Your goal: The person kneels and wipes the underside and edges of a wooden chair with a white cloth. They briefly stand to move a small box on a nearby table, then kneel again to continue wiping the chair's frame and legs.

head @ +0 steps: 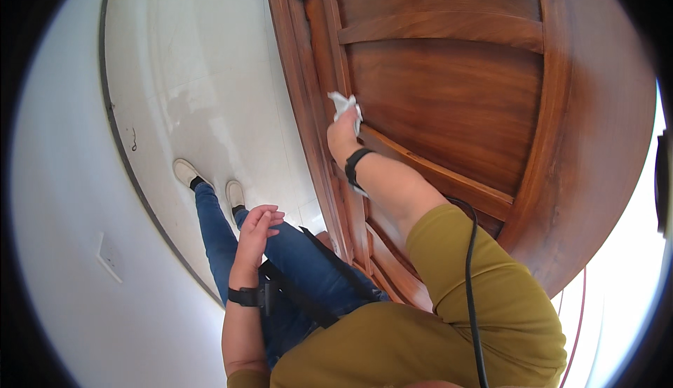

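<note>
My right hand [343, 133] grips a crumpled white tissue or cloth [344, 105] against the back of a wooden piece of furniture [447, 99], where an upright bar meets a cross rail. The wood is reddish brown and glossy, with framed panels. A black band circles my right wrist. Over my thighs hangs my left hand [257, 227], fingers loosely apart and nothing in it; it wears a black band with a small device.
Pale glossy floor tiles [210, 72] run along the furniture's left side. A white wall [58, 177] with a socket plate [109, 257] borders the floor at left. A black cable [469, 283] crosses my right sleeve. Straps lie over my jeans [310, 277].
</note>
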A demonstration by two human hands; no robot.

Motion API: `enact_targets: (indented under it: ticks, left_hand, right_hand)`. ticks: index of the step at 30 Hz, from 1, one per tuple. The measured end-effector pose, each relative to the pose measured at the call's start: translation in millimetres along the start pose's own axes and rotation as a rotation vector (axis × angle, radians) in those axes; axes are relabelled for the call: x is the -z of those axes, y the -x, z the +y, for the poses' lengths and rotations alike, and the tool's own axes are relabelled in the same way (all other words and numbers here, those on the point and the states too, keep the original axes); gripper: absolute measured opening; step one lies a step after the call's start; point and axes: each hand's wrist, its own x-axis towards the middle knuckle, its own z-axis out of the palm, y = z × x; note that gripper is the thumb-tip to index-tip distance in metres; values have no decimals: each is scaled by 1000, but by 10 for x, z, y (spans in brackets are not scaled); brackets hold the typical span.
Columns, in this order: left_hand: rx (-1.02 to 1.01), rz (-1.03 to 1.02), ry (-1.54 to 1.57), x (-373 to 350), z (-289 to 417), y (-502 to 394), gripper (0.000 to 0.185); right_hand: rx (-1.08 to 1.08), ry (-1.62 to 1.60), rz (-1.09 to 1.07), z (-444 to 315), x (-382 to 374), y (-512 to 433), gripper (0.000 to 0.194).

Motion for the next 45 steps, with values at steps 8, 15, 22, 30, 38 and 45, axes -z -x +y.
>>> enact_targets:
  ticks: [8, 15, 22, 30, 38, 45]
  left_hand:
    - [2, 55, -28, 34, 42, -8, 28]
    - [54, 21, -57, 141, -26, -54, 27]
    - [41, -60, -90, 136, 141, 37, 29]
    - [75, 30, 60, 314, 147, 0, 28]
    - [150, 16, 39, 361, -79, -6, 31]
    - [134, 42, -37, 361, -185, 37, 31]
  right_hand:
    - [169, -529, 207, 394, -175, -640, 28]
    - [121, -69, 409, 839, 513, -1133, 31]
    - [605, 154, -706, 25, 469, -267, 30]
    - [403, -1059, 36, 846, 971, -697, 18]
    - [-90, -595, 311, 1059, 612, -993, 14]
    - [-11, -387, 264, 793, 387, -1285, 16]
